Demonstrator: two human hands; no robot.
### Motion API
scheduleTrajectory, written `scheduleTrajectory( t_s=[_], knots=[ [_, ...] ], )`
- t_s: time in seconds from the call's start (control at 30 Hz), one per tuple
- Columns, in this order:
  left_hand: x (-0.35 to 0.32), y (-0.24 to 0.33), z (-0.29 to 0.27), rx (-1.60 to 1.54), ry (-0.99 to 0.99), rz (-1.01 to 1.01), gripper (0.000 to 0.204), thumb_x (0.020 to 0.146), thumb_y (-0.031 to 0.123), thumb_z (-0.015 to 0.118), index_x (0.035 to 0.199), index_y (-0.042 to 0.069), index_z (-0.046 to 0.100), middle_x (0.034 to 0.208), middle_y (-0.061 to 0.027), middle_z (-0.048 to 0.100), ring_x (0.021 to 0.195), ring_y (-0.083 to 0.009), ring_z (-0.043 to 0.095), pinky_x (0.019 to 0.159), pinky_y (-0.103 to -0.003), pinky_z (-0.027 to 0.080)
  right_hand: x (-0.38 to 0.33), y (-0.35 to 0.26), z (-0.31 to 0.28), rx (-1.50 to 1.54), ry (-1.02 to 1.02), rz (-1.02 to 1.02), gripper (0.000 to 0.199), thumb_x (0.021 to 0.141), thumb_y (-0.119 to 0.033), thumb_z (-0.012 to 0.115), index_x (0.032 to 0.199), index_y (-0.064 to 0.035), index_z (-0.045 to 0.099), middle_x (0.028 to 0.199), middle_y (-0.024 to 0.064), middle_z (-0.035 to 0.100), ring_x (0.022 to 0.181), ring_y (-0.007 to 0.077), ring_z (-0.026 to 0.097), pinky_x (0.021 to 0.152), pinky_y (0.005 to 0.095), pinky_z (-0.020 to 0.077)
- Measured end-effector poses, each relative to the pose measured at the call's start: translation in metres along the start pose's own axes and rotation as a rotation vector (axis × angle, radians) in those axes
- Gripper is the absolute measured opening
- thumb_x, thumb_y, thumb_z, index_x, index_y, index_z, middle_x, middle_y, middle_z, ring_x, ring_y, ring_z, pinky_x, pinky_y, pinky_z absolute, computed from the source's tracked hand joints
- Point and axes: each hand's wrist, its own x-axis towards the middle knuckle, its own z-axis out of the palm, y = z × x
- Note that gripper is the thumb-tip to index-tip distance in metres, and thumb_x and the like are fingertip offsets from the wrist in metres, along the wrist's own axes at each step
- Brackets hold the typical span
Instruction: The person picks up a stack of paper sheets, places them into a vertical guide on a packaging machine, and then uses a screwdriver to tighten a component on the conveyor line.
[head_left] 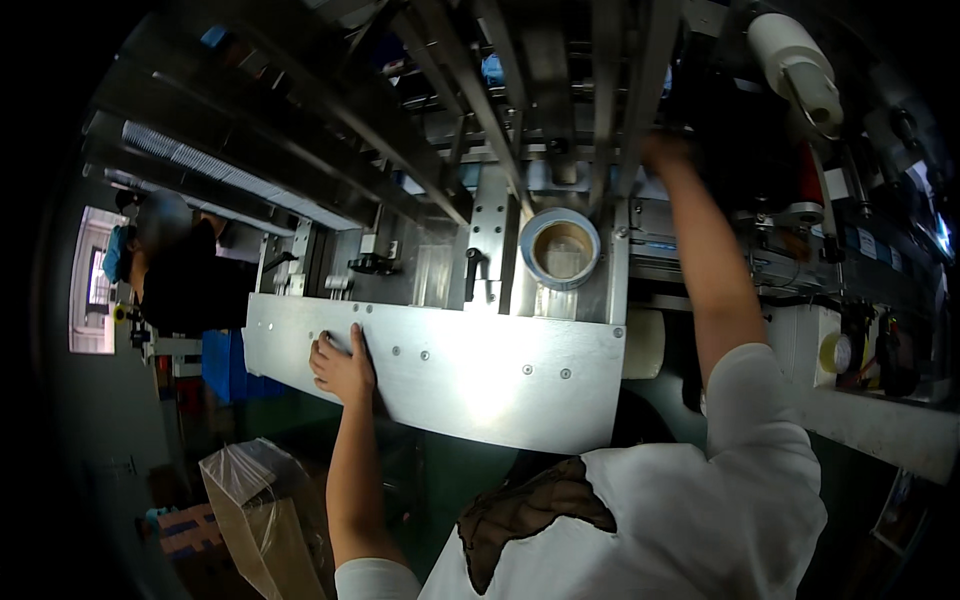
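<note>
The left hand (pixel 345 372) lies on the brushed metal panel (pixel 475 350) at the front of a machine, left of the panel's middle and close to its front edge; its fingers are moderately spread, the thumb apart, and nothing shows in its grasp. The right arm reaches well beyond the panel's rear right corner, to where the right hand (pixel 668 155) is a dark blur beside a metal bar (pixel 645 100); whether it is wide, narrow or holding something cannot be told.

Behind the panel's rear edge, near the right corner, a ring-shaped roll (pixel 531 243) with a blue-grey rim and tan inner wall sits on the machine bed. A black clamp lever (pixel 473 265) stands to its left.

Below and left of the panel is a cardboard carton (pixel 275 540) with clear plastic film (pixel 235 465) over its top; its contents cannot be made out. A blue bin (pixel 222 365) stands beyond the panel's left end, its inside hidden. At right, a white-sided compartment (pixel 803 335) holds a yellow roll (pixel 834 353) and dark items too dim to identify.
</note>
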Motion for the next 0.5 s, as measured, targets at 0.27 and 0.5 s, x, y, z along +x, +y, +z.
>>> scheduleTrajectory(
  t_s=[0.27, 0.5],
  knots=[
    [-0.003, -0.003, -0.004, -0.016, -0.036, -0.004, 0.072, 0.08, 0.062, 0.043, 0.127, 0.007, 0.037, 0.133, -0.0158, 0.032, 0.126, -0.0302, 0.024, 0.097, -0.058, 0.017, -0.015, -0.007, -0.009, 0.024, -0.086, -0.106, 0.038, 0.088, -0.027, 0.039, 0.111, -0.0034, 0.057, 0.12, 0.0173, 0.053, 0.111, 0.0294, 0.051, 0.091, 0.0397, 0.0417],
    [0.0, 0.001, -0.002, -0.038, -0.049, 0.006, 0.072, 0.081, 0.063, 0.041, 0.128, 0.009, 0.036, 0.134, -0.0158, 0.03, 0.128, -0.0306, 0.021, 0.098, -0.058, 0.014, 0.028, 0.023, 0.025, 0.115, 0.176, -0.35, 0.038, 0.085, -0.033, 0.045, 0.112, -0.0092, 0.057, 0.111, 0.0184, 0.057, 0.102, 0.0329, 0.055, 0.09, 0.0407, 0.0423]
  ],
)
